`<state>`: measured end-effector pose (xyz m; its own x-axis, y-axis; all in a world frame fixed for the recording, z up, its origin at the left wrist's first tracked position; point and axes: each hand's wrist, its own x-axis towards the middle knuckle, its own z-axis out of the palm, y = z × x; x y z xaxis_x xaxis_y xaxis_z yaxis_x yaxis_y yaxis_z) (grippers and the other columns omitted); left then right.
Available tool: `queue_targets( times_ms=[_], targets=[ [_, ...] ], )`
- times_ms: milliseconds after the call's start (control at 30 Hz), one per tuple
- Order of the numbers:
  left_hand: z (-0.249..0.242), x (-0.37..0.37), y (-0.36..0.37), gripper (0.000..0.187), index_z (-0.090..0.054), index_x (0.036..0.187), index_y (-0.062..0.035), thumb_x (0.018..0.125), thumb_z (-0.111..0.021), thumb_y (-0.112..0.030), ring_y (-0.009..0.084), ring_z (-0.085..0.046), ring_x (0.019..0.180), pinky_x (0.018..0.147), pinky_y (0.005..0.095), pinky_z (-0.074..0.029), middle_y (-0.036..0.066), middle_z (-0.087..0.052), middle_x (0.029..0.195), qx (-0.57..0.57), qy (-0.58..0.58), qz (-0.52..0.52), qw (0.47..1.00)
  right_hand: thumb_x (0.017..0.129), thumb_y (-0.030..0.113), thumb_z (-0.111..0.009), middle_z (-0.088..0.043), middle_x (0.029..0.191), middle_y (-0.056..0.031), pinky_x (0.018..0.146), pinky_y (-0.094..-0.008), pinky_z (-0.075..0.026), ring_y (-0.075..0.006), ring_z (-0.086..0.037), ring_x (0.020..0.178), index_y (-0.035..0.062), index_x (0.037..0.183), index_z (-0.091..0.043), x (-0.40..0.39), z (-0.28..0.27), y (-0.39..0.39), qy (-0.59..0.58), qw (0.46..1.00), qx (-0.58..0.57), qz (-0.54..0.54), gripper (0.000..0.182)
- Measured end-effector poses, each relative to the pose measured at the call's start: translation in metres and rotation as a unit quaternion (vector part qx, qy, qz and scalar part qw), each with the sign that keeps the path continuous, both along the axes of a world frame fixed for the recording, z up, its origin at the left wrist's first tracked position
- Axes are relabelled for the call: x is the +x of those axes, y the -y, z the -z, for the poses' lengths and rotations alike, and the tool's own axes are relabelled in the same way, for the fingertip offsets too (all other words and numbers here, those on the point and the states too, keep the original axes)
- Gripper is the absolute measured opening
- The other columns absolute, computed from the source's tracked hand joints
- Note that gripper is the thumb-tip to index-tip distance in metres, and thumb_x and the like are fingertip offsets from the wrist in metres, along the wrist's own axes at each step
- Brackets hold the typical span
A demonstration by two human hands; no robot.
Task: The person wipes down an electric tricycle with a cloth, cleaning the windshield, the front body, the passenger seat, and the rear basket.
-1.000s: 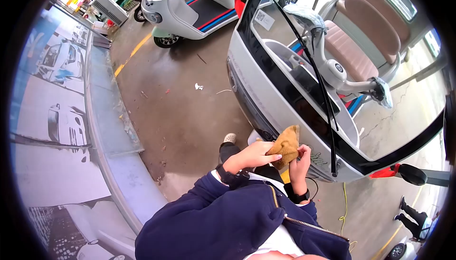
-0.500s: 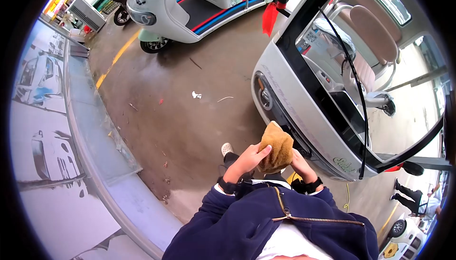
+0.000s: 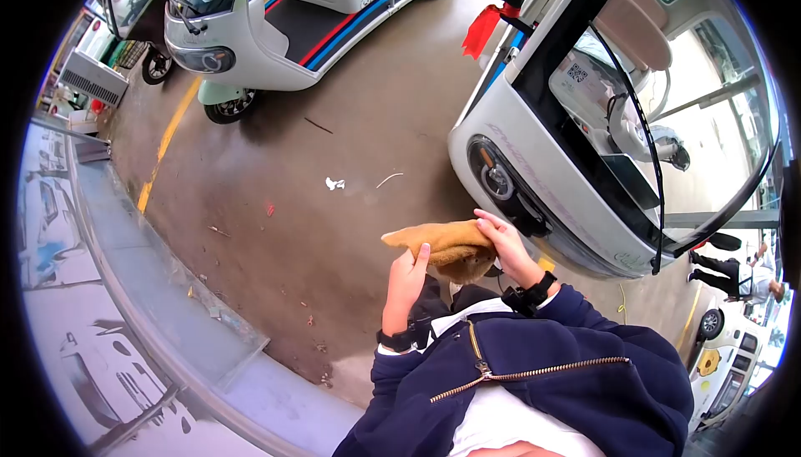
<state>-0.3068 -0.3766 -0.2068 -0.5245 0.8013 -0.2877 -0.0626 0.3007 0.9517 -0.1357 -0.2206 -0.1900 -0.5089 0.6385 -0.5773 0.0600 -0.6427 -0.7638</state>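
Brown cloth: the thick, soft-looking cloth (image 3: 446,240) is held in the air in front of the jacket (image 3: 559,340), folded over itself and sagging at the middle, probably because only its ends are supported.
Left hand: the left hand (image 3: 404,283) is nearly closed on one end, thumb on top, seemingly to pin the fold; its fingers are mostly hidden.
Right hand: the right hand (image 3: 511,252) is partly open, fingers laid over the other end, likely keeping the layers together; its thumb cannot be made out.
White vehicle: its headlight (image 3: 498,180) and wiper (image 3: 641,123) are ahead and to the right, apart from the cloth.
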Motion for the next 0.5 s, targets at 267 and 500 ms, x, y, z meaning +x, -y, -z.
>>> queue_targets(
  times_ms=[267,500],
  targets=[
    [-0.034,-0.018,-0.075,0.051,-0.061,0.082,0.0087,0.098,-0.058,-0.039,0.0408,-0.063,0.076,0.068,0.0456,-0.049,0.028,-0.063,0.080,0.032,-0.130,0.173,0.976,0.093,0.011,-0.068,-0.063,0.104,0.0004,0.085,-0.0236,-0.047,-0.0078,-0.059,0.095,0.0095,0.110,-0.059,-0.008,-0.032,-0.065,-0.105,0.964,0.128,0.207,0.019],
    [-0.061,-0.012,-0.192,0.037,-0.060,0.120,0.0000,0.094,-0.062,-0.026,0.0388,-0.053,0.118,0.099,0.0445,-0.043,0.022,-0.059,0.118,0.243,-0.251,0.371,0.861,0.096,0.002,-0.060,-0.054,0.125,-0.0074,0.102,-0.0284,-0.040,-0.0143,-0.052,0.117,0.0036,0.134,-0.044,0.010,-0.071,-0.098,-0.042,0.836,0.442,0.322,0.041]
  ],
)
